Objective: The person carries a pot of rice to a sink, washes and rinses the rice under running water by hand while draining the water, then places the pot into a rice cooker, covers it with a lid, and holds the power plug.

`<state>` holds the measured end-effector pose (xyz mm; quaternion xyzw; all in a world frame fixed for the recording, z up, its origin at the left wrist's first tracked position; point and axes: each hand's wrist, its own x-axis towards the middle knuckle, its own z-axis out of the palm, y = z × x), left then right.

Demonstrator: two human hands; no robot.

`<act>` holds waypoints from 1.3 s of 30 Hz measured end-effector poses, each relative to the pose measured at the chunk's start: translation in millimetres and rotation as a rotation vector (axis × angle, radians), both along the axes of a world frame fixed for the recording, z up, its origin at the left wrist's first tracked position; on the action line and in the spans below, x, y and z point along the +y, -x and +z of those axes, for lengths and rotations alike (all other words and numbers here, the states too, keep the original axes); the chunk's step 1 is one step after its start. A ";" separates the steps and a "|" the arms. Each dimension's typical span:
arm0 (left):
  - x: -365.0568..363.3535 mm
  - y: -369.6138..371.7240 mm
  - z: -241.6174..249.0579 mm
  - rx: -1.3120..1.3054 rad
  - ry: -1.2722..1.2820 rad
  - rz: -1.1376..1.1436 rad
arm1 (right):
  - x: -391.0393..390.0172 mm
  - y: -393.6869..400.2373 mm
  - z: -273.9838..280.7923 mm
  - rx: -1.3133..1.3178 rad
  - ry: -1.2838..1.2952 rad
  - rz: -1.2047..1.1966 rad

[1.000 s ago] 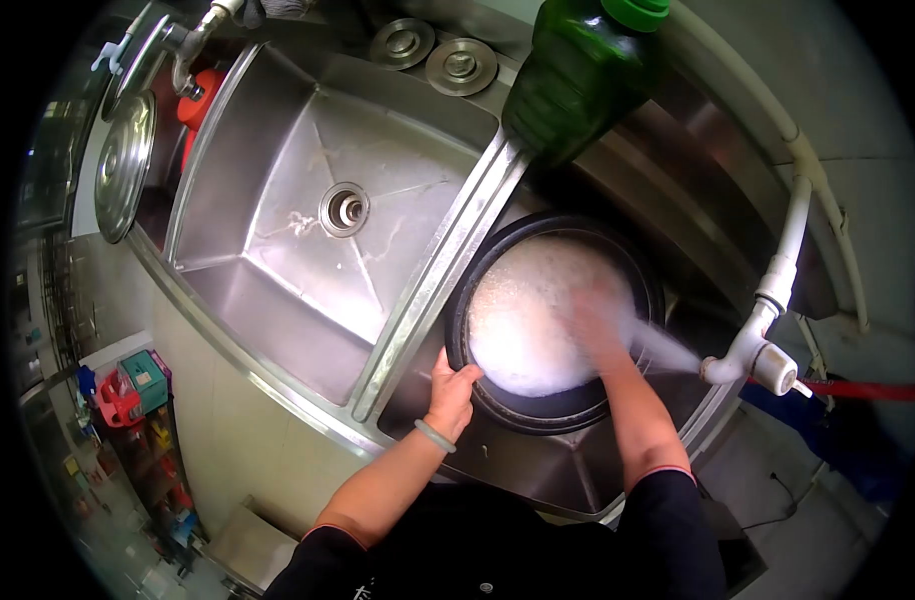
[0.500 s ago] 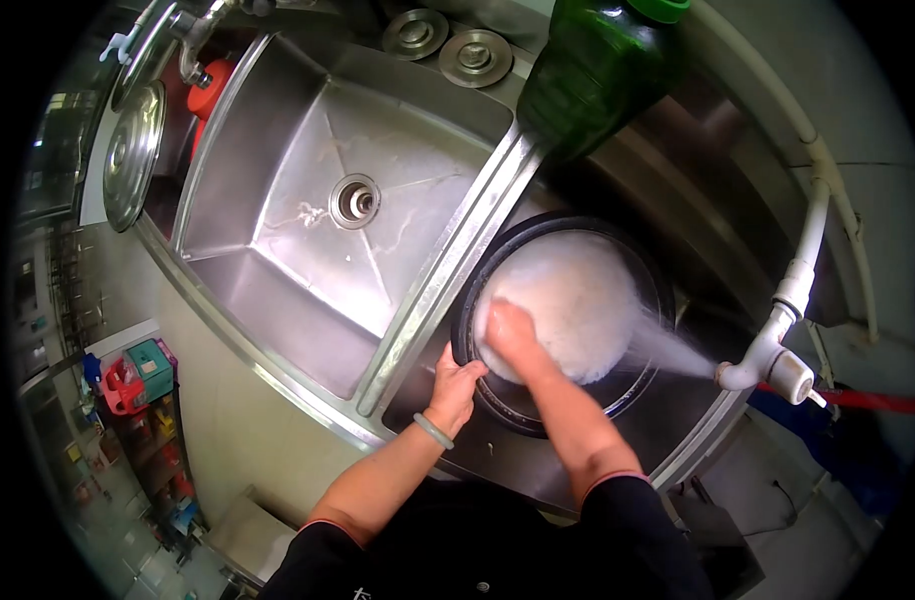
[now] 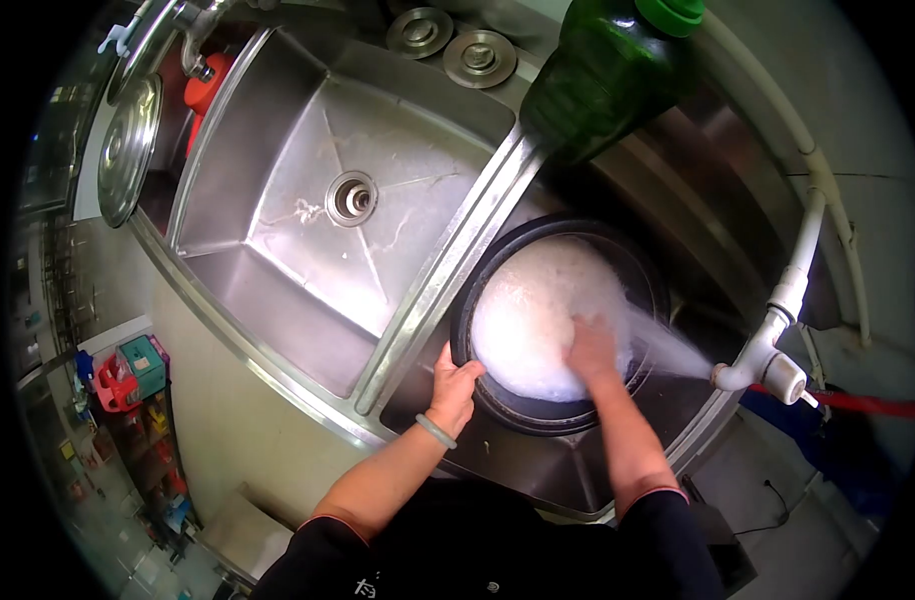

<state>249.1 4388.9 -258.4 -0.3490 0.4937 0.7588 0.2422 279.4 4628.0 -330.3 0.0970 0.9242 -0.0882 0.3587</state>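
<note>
Left hand [image 3: 454,380] grips black pot [image 3: 538,405] rim; right hand [image 3: 590,348] open in foam beside green bottle [image 3: 603,80]

No legible text, label or number on anything in view

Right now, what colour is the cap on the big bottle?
Bright green, on the dark green bottle; head view.

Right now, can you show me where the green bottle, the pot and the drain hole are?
green bottle [image 3: 598,80], head view, middle of its body
pot [image 3: 538,415], head view, dark front rim
drain hole [image 3: 352,198], head view, its metal ring
</note>
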 end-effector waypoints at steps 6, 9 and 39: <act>-4.0 -3.3 -9.7 0.011 0.015 -0.035 | -94.1 -19.8 7.6 -0.154 0.273 -0.376; -2.9 0.6 0.3 -0.029 -0.009 0.003 | -126.8 -4.4 -32.2 0.049 0.451 -0.364; -4.3 1.7 0.1 0.008 -0.027 -0.029 | -128.7 43.8 -35.4 0.257 0.432 -0.156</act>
